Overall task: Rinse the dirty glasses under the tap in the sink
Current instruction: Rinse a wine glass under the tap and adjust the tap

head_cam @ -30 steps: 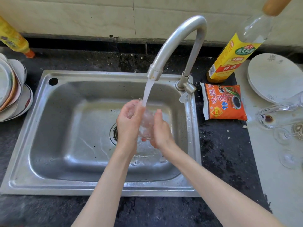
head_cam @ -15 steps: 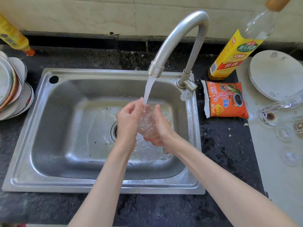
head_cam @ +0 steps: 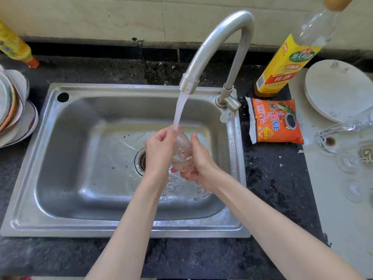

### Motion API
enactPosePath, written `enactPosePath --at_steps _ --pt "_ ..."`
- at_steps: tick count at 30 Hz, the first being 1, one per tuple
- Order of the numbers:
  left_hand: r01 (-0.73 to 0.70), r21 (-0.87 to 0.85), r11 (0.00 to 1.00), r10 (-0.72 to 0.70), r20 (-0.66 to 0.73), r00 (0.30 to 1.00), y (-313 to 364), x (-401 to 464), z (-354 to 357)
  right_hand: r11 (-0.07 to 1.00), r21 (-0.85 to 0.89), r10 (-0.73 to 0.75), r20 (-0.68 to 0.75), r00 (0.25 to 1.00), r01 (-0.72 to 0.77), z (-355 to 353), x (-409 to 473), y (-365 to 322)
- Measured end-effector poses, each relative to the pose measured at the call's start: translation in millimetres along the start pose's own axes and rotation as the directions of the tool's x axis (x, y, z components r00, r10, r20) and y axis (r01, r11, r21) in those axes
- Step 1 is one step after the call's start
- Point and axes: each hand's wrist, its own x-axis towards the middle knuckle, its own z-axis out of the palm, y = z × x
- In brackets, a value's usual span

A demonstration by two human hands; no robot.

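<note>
A clear stemmed glass (head_cam: 182, 152) is held over the sink (head_cam: 84, 178), right under the stream from the tap (head_cam: 214, 45). It is gripped on one side by the curled fingers of the left hand (head_cam: 159, 150) and cupped from below by the right hand (head_cam: 199, 160). More glasses (head_cam: 343, 136) are seen lying on the counter at right, beside an orange sachet (head_cam: 275, 121).

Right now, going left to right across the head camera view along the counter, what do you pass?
Stack of plates → sink → left hand → glass → right hand → orange sauce packet → white plate. The dirty glasses at the far right overlap the plate, so they are left out.
</note>
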Motion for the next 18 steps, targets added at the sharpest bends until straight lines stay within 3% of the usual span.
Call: enactPosePath --at_steps 3,5,8,11,13,15,18 --pt "0.029 -0.002 1.0 -0.029 -0.074 0.997 -5.2 3.7 -0.1 0.974 -0.207 -0.098 -0.007 0.995 0.094 4.8 3.1 5.5" --pt "0.03 0.04 0.999 -0.027 -0.092 0.995 -7.4 3.8 -1.4 0.957 -0.256 -0.149 -0.033 0.988 0.135 5.9 4.4 8.6" --pt "0.043 0.063 0.997 -0.042 -0.019 0.999 -5.5 0.2 -2.8 0.984 -0.146 -0.113 -0.048 0.992 0.105 2.7 3.7 9.9" --pt "0.021 0.047 0.999 -0.024 0.069 0.997 -1.6 -5.4 -3.2 0.997 0.065 0.033 -0.051 0.998 -0.03 -2.0 2.1 2.5" --pt "-0.025 0.056 0.998 0.017 0.134 0.991 -1.9 -7.8 -7.3 0.989 0.118 0.095 -0.008 0.995 -0.093 -4.3 4.0 -0.4" --pt "-0.069 0.066 0.995 0.054 0.216 0.975 -3.7 -10.6 -14.6 0.982 0.129 0.134 0.056 0.989 -0.14 -7.1 2.5 -5.1" --pt "-0.187 0.196 0.963 0.127 0.285 0.95 -5.0 -13.1 -27.4 0.994 0.014 0.105 0.083 0.991 -0.107 -13.9 2.8 -9.5"
